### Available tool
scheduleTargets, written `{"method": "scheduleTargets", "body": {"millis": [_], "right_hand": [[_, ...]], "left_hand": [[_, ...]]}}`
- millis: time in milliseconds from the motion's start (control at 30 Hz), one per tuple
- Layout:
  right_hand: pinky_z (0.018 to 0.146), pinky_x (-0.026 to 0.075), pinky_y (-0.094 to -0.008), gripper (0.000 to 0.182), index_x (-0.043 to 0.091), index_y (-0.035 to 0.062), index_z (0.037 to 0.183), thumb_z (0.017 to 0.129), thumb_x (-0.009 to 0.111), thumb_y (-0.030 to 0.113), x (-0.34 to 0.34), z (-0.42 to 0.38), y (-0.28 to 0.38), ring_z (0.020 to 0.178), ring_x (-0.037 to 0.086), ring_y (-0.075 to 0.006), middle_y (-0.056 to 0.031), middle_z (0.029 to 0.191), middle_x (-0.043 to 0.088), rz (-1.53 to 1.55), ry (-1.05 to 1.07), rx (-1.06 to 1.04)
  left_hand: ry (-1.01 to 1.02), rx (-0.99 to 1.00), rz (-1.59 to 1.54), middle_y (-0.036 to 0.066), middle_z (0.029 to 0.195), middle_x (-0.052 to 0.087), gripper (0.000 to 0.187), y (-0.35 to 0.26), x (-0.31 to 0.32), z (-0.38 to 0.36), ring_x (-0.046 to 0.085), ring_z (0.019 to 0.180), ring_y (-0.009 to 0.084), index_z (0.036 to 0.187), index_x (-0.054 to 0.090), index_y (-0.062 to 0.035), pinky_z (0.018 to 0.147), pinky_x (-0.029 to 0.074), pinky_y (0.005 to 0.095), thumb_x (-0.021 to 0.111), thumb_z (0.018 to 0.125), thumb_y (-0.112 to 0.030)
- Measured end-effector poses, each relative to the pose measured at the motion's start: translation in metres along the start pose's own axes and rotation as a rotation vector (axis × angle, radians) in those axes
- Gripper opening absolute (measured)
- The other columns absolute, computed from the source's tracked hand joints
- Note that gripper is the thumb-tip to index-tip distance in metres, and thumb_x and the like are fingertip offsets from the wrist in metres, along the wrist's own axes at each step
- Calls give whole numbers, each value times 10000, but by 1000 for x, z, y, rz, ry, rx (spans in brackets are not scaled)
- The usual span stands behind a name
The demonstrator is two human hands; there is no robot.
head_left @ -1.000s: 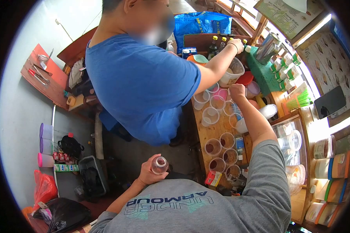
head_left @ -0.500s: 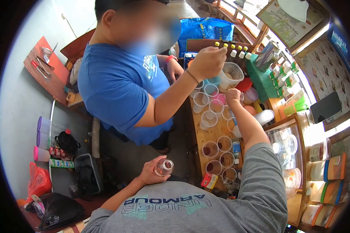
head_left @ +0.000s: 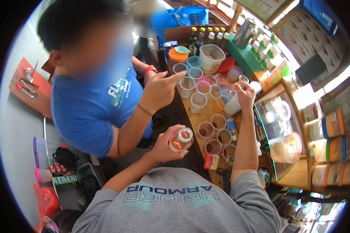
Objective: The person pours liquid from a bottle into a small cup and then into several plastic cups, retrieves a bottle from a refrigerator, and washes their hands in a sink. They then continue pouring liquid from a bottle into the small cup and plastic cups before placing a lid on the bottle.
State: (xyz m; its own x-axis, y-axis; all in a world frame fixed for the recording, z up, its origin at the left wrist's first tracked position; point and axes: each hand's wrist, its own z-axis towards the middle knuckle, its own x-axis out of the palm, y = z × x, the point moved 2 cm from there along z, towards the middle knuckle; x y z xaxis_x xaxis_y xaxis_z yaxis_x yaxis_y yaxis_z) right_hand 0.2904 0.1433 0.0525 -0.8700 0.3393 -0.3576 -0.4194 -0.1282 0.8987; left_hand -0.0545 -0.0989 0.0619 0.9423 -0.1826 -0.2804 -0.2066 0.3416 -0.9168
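Observation:
My left hand [head_left: 164,146] is wrapped around a clear glass bottle [head_left: 180,140] with an open round mouth, held in front of my chest. My right hand [head_left: 245,94] reaches over the table with its fingers closed on a small clear cup [head_left: 243,79], whose rim shows above the fingertips. Close by are a white cup [head_left: 233,105] and a lidded tub [head_left: 235,72]. Clear plastic cups [head_left: 198,100] stand in rows on the wooden table [head_left: 206,116]. Nearer me, several cups [head_left: 213,146] hold dark powder at the bottom.
A co-worker in a blue shirt [head_left: 85,101] stands at the left, one hand [head_left: 159,91] raised over the table's edge. A white tub [head_left: 211,58] and bottles [head_left: 201,39] are at the back. A glass-fronted case [head_left: 276,128] borders the right side.
My right hand has moved right and toward me, and a small clear cup now shows in it. The bottle in my left hand has risen toward the table. The co-worker's raised hand is lower.

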Motion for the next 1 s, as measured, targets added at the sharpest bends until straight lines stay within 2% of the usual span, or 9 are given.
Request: {"method": "scheduleTargets", "body": {"millis": [133,333,467,567,633,667,733,933,1000], "right_hand": [[704,481,-254,148,738,7,969,883,714,124,-27,-87,31,790,592,-71,-6,913,675,221,-69,-64],[684,440,-234,19,637,59,887,904,632,67,-36,-174,31,746,515,-52,43,842,584,473,-56,7],[672,410,-228,53,628,70,883,926,658,74,-29,-197,28,748,466,-37,54,850,547,503,-33,89],[779,469,-259,194,591,90,834,881,775,52,-25,-202,50,851,589,-87,3,948,648,640,-61,182],[978,504,-348,345,545,102,789,802,882,27,-27,-197,74,1096,687,-204,-109,1167,732,459,1,-211],[978,504,-348,345,545,102,789,802,882,27,-30,-197,79,1096,687,-204,-109,1167,732,455,-4,-205],[1152,431,-454,429,505,103,757,741,920,-7,-34,-198,85,1332,620,-310,-212,1327,702,574,-2,-120],[1178,416,-523,378,520,95,754,791,868,-46,-60,-201,103,1327,622,-342,-234,1276,717,434,-203,-2],[1178,415,-526,389,506,97,754,795,862,-54,-65,-199,111,1296,641,-340,-222,1259,725,334,-259,26]], "left_hand": [[48,-5,-36,65,1099,715,756,-8,11,33,695,1004,136,1323,552,-49,948,550,327,935,681,-160],[106,-55,-185,7,1149,668,612,5,20,71,624,1068,91,1255,599,-78,983,499,297,881,711,-88],[144,-8,-250,42,1089,725,646,22,25,95,676,984,111,1299,594,-57,939,541,313,874,722,-134],[228,-23,-136,58,1131,724,675,15,36,109,680,1001,117,1324,581,-54,934,550,319,880,725,-136],[304,73,-112,80,1155,725,695,8,55,119,695,1011,134,1337,574,-49,929,564,330,890,726,-146],[334,112,-73,97,1142,729,746,4,65,124,713,1015,160,1364,550,-47,926,573,341,908,720,-163],[380,101,-124,101,1129,730,760,4,86,131,718,1016,171,1372,537,-50,920,577,343,909,719,-164],[529,229,-178,182,1082,716,777,14,128,162,731,979,360,1323,493,-62,850,586,422,911,672,-142],[573,283,-170,178,1076,717,792,19,136,176,727,974,370,1326,493,-66,849,586,427,913,658,-139]]}}
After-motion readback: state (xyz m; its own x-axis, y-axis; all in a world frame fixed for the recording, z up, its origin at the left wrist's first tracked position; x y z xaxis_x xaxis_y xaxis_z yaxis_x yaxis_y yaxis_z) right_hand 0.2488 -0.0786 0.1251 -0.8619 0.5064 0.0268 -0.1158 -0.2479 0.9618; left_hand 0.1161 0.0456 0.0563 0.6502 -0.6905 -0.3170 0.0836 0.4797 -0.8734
